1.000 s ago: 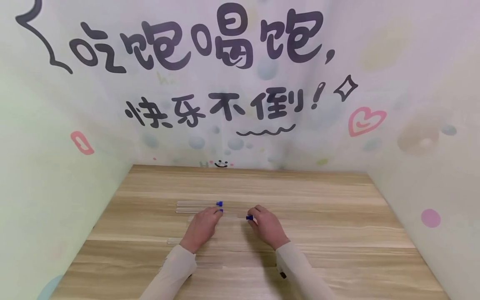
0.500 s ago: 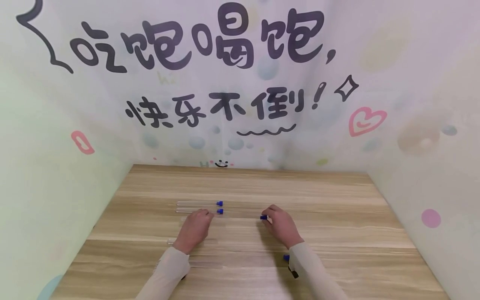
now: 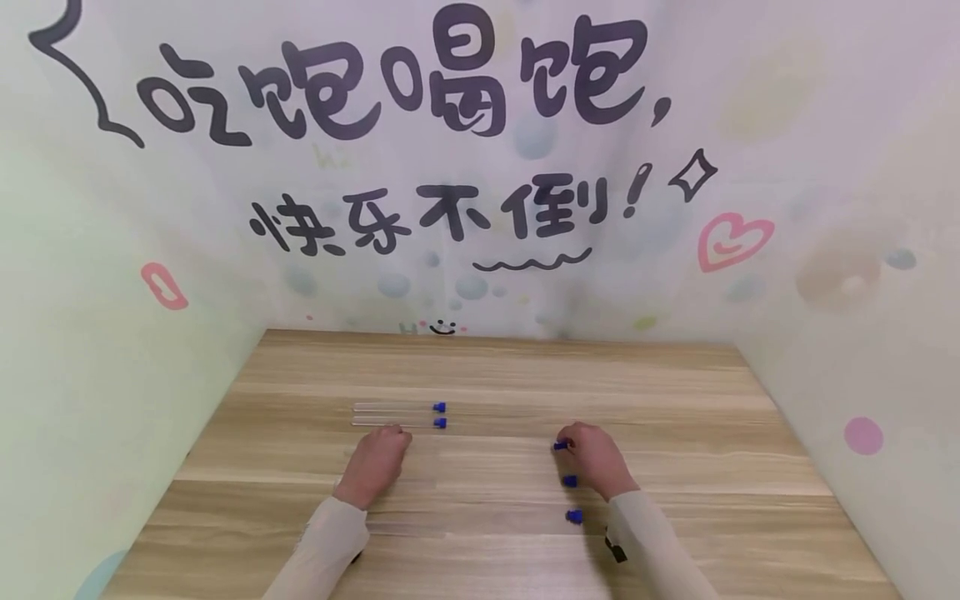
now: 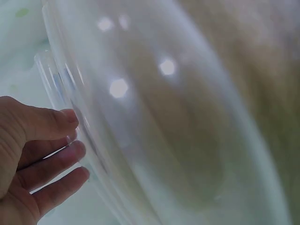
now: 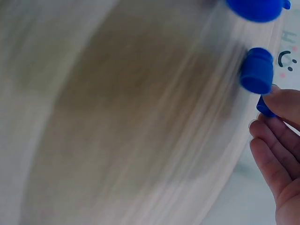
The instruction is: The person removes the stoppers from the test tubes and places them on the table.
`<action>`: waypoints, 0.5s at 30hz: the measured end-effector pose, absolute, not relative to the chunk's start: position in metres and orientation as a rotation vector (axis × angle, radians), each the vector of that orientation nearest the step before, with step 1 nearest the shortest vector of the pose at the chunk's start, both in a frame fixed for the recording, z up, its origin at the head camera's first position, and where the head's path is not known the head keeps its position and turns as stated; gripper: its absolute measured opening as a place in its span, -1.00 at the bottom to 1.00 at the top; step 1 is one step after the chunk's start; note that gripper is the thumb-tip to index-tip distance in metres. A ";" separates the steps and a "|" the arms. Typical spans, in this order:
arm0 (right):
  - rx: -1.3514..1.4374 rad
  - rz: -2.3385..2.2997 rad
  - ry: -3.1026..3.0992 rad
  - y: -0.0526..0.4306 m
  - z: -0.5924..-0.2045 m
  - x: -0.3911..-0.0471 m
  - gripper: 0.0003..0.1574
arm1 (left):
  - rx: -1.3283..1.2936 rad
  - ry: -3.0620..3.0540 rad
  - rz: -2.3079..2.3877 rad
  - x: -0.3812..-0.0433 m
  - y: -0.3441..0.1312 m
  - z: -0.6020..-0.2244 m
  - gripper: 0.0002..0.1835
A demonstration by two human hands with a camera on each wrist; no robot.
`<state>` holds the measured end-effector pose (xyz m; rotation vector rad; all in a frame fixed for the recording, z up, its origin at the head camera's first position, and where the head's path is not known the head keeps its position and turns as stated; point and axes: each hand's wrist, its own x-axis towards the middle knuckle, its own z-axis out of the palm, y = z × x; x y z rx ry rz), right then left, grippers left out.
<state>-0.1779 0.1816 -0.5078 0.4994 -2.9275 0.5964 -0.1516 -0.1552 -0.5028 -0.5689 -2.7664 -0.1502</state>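
My right hand pinches a small blue cap between thumb and fingers, just beyond two more blue caps, the nearer cap and the farther cap, which lie on the table. At left, my left hand has thumb and fingers together around a thin clear test tube, hard to make out. Beyond it lie two capped test tubes, the back tube and the front tube, side by side with their blue ends to the right.
A faint clear uncapped tube lies on the wooden table near my left sleeve; another may be under the left forearm. A wall with printed lettering stands behind the table, with pale walls at both sides.
My right hand has carried the blue cap rightward and slightly nearer. My left hand has drawn back to the left, away from the capped tubes. Two caps beside the right forearm have come into view.
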 end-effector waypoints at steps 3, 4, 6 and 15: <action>0.495 0.614 -2.946 0.186 -0.509 -0.178 -0.88 | -0.555 -2.789 -0.151 -0.151 -0.158 -0.505 -0.80; 0.501 0.617 -2.950 0.186 -0.509 -0.177 -0.88 | -0.552 -2.797 -0.150 -0.151 -0.158 -0.506 -0.80; 0.511 0.626 -2.954 0.187 -0.510 -0.177 -0.89 | -0.548 -2.801 -0.149 -0.151 -0.160 -0.506 -0.80; 0.504 0.596 -2.972 0.184 -0.510 -0.178 -0.88 | -0.518 -2.853 -0.175 -0.151 -0.162 -0.507 -0.80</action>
